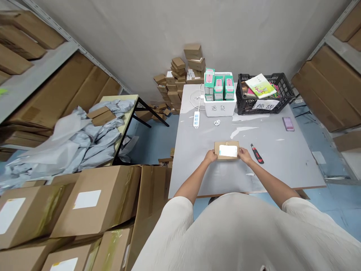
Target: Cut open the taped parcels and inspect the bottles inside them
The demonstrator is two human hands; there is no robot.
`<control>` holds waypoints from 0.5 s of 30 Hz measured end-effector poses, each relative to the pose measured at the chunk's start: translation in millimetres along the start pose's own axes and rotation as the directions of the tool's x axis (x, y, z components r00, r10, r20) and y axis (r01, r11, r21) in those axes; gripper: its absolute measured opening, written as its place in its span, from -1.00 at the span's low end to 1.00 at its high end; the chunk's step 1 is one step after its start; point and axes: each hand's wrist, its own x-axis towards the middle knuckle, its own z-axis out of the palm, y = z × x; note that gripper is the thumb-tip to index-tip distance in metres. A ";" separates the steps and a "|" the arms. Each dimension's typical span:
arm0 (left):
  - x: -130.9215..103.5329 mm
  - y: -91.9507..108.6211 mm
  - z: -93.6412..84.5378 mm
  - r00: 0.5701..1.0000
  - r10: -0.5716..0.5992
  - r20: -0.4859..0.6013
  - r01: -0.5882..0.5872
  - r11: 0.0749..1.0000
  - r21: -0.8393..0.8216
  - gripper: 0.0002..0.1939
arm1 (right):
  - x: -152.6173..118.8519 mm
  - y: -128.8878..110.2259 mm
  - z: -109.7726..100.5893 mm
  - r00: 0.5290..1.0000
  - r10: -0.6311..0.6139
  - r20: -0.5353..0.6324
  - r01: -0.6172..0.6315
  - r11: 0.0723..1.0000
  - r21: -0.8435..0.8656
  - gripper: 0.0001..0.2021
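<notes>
Between my two hands is a small brown cardboard box (226, 156) with a white label on its top, at the front middle of the grey table (191, 165). My left hand (210, 156) grips its left end, and my right hand (244, 155) grips the right end. The fingers are partly hidden behind the box ends. Whether the box rests on the table or is slightly lifted, I cannot tell. A red and black utility knife (257, 153) lies just right of my right hand.
At the table's back stand a white bin (220, 108) of green-pink boxes and a black crate (245, 107) with books. A power strip (196, 119), a small round item (217, 122) and a purple object (288, 124) lie nearby. Large cartons (113, 195) are stacked at left.
</notes>
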 end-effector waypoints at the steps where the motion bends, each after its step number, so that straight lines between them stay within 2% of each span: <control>1: 1.7 0.6 1.6 1.000 -0.012 0.003 0.012 1.000 0.002 -0.47 | 1.8 0.2 -2.3 0.999 0.048 -0.009 -0.048 0.999 -0.001 -0.44; 3: 6.5 4.1 2.7 0.999 -0.039 -0.036 0.039 0.999 -0.012 -0.33 | 6.7 -2.2 -6.6 0.993 0.120 -0.022 -0.119 0.993 0.023 -0.37; 7: 19.9 16.8 -0.2 0.983 -0.011 -0.184 -0.015 0.990 -0.140 -0.13 | 19.1 -17.2 -11.6 0.996 0.090 -0.001 -0.089 0.988 0.130 -0.26; 9: 25.3 22.2 -1.6 0.985 0.004 -0.173 -0.041 0.977 -0.209 -0.09 | 24.7 -27.0 -11.6 0.997 0.080 0.020 -0.083 0.981 0.173 -0.22; 12: 28.6 25.6 -1.6 0.996 -0.022 -0.089 -0.006 0.955 -0.296 -0.01 | 29.5 -39.4 -10.6 0.993 0.096 0.065 -0.107 0.971 0.214 -0.16; 15: 27.1 25.7 -2.0 0.998 -0.036 -0.059 0.012 0.929 -0.370 0.05 | 30.0 -46.0 -11.9 0.991 0.113 0.078 -0.129 0.960 0.250 -0.15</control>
